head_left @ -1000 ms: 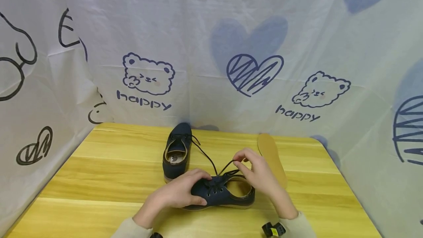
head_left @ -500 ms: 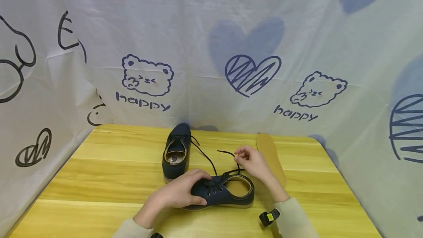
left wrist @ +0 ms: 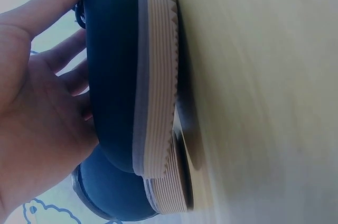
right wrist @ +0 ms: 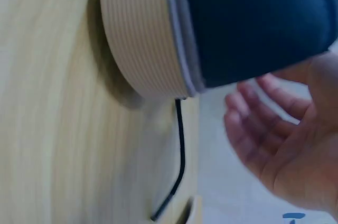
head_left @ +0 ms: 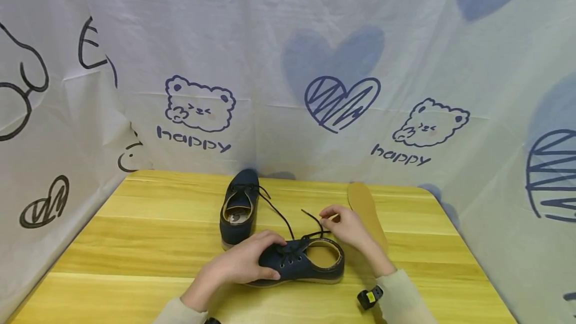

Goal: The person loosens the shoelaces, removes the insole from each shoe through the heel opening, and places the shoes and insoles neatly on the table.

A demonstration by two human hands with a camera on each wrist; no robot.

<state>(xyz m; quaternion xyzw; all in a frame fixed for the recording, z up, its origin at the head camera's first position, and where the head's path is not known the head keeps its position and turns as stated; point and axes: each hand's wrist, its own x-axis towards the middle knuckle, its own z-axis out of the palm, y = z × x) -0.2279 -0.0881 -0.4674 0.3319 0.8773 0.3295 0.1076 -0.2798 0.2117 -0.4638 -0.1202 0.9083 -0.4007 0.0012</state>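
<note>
A dark navy lace-up shoe lies sideways on the table, toe to the left, its opening showing a tan inside. My left hand grips the toe end, thumb on the near side and fingers over the top; the left wrist view shows its ribbed pale sole along the tabletop. Above the heel opening, my right hand pinches a black shoelace between thumb and fingertips, its loose end poking out to the left. In the right wrist view the shoe's heel partly covers the fingers.
A second navy shoe stands behind, toe pointing away, its lace trailing toward the held shoe. At the right a tan insole lies flat on the wooden table. A printed white cloth hangs behind the far edge.
My right hand has drawn the lace up and back to the right, and its loose end has swung free, then dipped slightly. The left hand keeps its grip on the shoe.
</note>
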